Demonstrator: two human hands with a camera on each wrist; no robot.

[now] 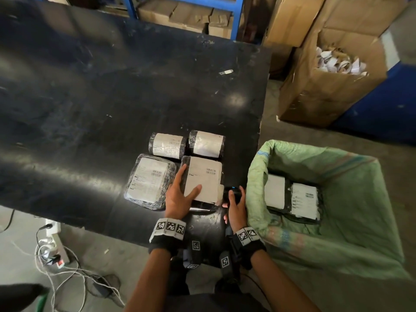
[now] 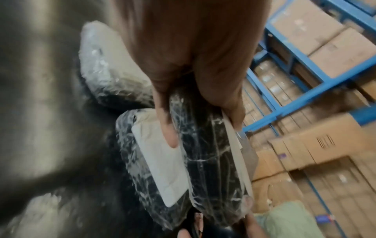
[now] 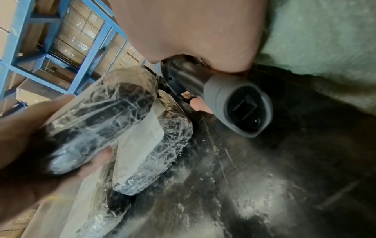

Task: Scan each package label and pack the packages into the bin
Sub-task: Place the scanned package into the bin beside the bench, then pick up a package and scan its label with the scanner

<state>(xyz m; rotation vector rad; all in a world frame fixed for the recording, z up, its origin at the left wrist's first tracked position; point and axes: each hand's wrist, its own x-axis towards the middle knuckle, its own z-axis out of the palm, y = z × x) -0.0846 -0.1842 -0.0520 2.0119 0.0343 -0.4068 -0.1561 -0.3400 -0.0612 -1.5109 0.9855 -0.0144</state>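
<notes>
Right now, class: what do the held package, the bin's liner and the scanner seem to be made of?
Held package: dark contents under clear, glossy plastic film, going by its white creases; the label looks like matte paper. Bin liner: pale green, dull, probably woven plastic sacking, since it slumps in soft folds. Scanner: smooth grey and black moulded plastic, likely, with a dark window.

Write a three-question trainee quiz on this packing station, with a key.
1. True or false: the left hand has its grip on the near-right package on the black table.
2. How many packages lie on the table? A) two B) four C) six
3. Fill in: the right hand holds a ____.

Key:
1. True; thumb on the label, fingers along its left edge.
2. B; two more lie in the green bin.
3. Scanner.
</notes>
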